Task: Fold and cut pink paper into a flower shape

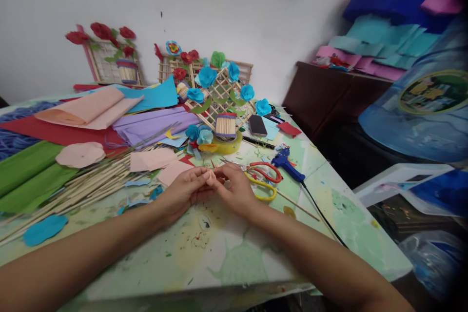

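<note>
We see both hands pinched on a small pink paper piece (209, 176) — L hand (182, 194) and R hand (238, 190) meet fingertip to fingertip, low over counter (219, 258) centre. Just R of R hand: scissors (266, 178), then glue gun (288, 163) w/ cord. L side: bamboo sticks (91, 183), purple sheets (153, 124). Behind: tape roll (228, 147), phone (258, 125), lattice frame (223, 90) w/ blue flowers — white wall beyond.

Left hand (183, 192) and right hand (236, 189) meet over the tabletop (226, 258), fingertips pinching one small pink paper piece (209, 176). Red scissors (269, 171) and yellow scissors (263, 190) lie just beside the right hand. Blue glue gun (287, 163) lies beyond them. Wooden sticks (91, 181) lie at left.
</note>
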Tool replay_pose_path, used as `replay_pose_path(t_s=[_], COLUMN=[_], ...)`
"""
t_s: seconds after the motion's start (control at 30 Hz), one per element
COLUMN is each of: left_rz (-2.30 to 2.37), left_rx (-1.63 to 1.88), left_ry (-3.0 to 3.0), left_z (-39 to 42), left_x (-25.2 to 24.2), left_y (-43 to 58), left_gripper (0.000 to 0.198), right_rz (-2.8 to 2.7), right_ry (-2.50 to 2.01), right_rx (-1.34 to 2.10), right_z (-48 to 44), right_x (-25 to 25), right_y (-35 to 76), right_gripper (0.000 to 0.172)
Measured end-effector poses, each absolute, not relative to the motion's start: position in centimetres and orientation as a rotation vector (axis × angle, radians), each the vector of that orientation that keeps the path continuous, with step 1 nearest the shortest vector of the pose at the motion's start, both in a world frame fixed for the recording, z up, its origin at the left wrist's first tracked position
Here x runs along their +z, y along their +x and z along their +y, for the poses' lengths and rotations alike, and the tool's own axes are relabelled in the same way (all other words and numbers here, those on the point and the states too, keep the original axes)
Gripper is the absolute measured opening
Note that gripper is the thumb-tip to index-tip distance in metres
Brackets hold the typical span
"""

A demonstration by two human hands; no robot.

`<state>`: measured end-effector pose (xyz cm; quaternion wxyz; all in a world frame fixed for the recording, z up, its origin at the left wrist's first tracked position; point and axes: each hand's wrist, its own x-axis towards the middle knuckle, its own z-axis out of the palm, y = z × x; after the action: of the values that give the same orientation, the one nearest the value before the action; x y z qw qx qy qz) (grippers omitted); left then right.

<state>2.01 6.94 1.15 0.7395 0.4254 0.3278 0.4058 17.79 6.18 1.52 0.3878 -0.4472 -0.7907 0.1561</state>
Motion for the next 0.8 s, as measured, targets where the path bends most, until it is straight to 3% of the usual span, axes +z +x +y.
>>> replay_pose_path(t_s=[0.3, 0.57, 0.7, 0.8], left_rz=[0.851, 0.814, 0.856, 0.899], left_rx=[0.82, 0.809, 0.902, 0.928], left_ry=[1.009, 1.034, 1.175, 1.317], left_z=[6.9, 7.1, 6.9, 6.7], left_x=[1.1, 0.4, 0.6, 0.8], left_y=[2.1, 1.9, 1.9, 1.9], left_gripper=[0.016, 0.019, 0.018, 0.029], right_rz=[-1.91, -1.829, -1.871, -1.927], right_ry=[-1.036, -1.111, -1.186, -1.189], right_rx=[0.544, 0.665, 0.588, 0.49], right_z=[6.1, 6.2, 6.1, 5.9], right_x=[0.2, -0.3, -0.2, 0.1], right_y=[19.3, 19.3, 19.2, 19.0], right_gripper=[0.017, 0.023, 0.02, 0.019])
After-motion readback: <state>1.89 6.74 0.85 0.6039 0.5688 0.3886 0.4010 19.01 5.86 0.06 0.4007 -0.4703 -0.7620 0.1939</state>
